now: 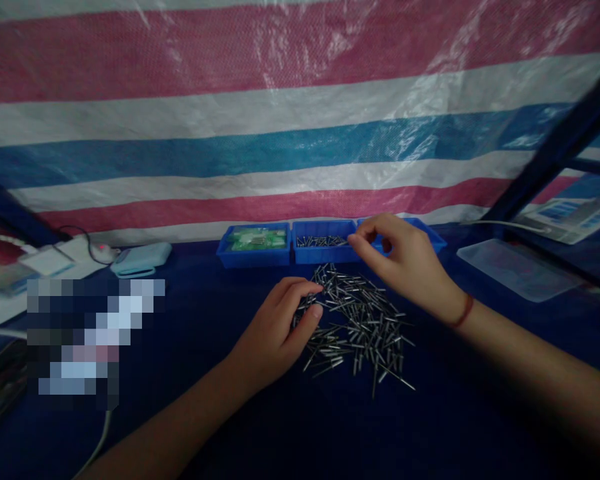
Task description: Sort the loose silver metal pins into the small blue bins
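Note:
A loose pile of thin metal pins that look like blind rivets lies on the dark blue table. My left hand rests at the pile's left edge, its fingers curved and the thumb apart from the forefinger; I see nothing held between them. Beyond the pile, my right hand hovers in front of the right blue bin, thumb and forefinger pinched together. Whatever sits in that pinch is too small or hidden. Just left of those fingertips, the middle blue bin contains similar metal pins. My right hand hides much of the right bin.
The left blue bin holds green-and-clear packets. A translucent plastic lid lies at right. On the left are a light blue case, a power strip, cables and a pixelated patch. A striped sheet hangs behind.

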Demonstrator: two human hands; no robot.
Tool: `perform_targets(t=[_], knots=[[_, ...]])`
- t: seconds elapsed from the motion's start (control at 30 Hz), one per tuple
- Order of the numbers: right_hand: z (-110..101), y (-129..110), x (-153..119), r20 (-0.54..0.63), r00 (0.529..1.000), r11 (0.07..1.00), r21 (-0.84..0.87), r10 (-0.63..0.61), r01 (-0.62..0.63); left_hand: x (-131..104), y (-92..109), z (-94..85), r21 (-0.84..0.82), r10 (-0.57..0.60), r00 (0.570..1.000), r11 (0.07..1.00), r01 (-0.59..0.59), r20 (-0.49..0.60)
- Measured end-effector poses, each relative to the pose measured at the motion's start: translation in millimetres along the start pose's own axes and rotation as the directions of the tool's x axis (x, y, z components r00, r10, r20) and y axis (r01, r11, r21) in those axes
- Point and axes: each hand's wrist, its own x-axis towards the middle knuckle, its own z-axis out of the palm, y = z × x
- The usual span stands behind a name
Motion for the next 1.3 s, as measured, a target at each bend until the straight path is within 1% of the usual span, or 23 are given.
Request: perform_targets(t=[0.07,0.13,0.23,0.37,0.5,0.63,0.77,0.9,1.0,1.1,1.3], knots=[[7.7,19.8,19.3,-0.014,1.000,0.993,-0.116,0.006,-0.008,0.1,-2.9,-2.0,0.039,0.011,1.000,0.999,-0.011,0.007],[14.4,37.2,32.0,0.042,0.997,0.981,-0.187,0.062,-0.053,0.2,-5.4,-4.3,0.080,0.023,1.000,0.997,-0.024,0.017],[16.7,50.1,33.1,0.068,0.993,0.977,-0.196,0.096,-0.081,0.7,-10.3,-7.0,0.133,0.036,0.999,0.990,-0.038,0.019],[7.3,43.5,8.1,0.096,0.989,0.985,-0.138,0.113,-0.099,2.8,-18.0,-8.1,0.188,0.026,1.000,0.982,-0.025,0.000],[1.9,35.5,-21.6,0.158,0.980,0.992,0.007,0.124,-0.127,4.3,-22.4,-8.8,0.212,-0.009,1.000,0.977,0.010,-0.005],[1.8,40.0,-38.9,0.239,0.962,0.978,0.130,0.131,-0.166,5.4,-24.8,-11.7,0.229,-0.011,1.000,0.973,0.010,0.005],[-2.3,49.0,-42.3,0.289,0.940,0.956,0.172,0.181,-0.237,7.6,-29.8,-16.1,0.259,-0.023,1.000,0.966,0.027,-0.016],[-7.1,53.3,-40.4,0.289,0.937,0.954,0.163,0.197,-0.251,9.2,-35.0,-18.5,0.267,-0.078,0.997,0.961,0.080,-0.018],[-9.4,52.9,-39.6,0.313,0.929,0.957,0.148,0.196,-0.251,9.5,-36.2,-17.2,0.262,-0.097,0.995,0.960,0.095,-0.006],[-11.1,50.0,-39.5,0.345,0.923,0.964,0.137,0.171,-0.229,9.7,-34.6,-14.9,0.251,-0.106,0.994,0.963,0.099,0.015],[-13.3,40.8,-39.1,0.363,0.930,0.981,0.149,0.060,-0.122,9.5,-26.4,-13.0,0.224,-0.130,0.990,0.968,0.115,0.057]])
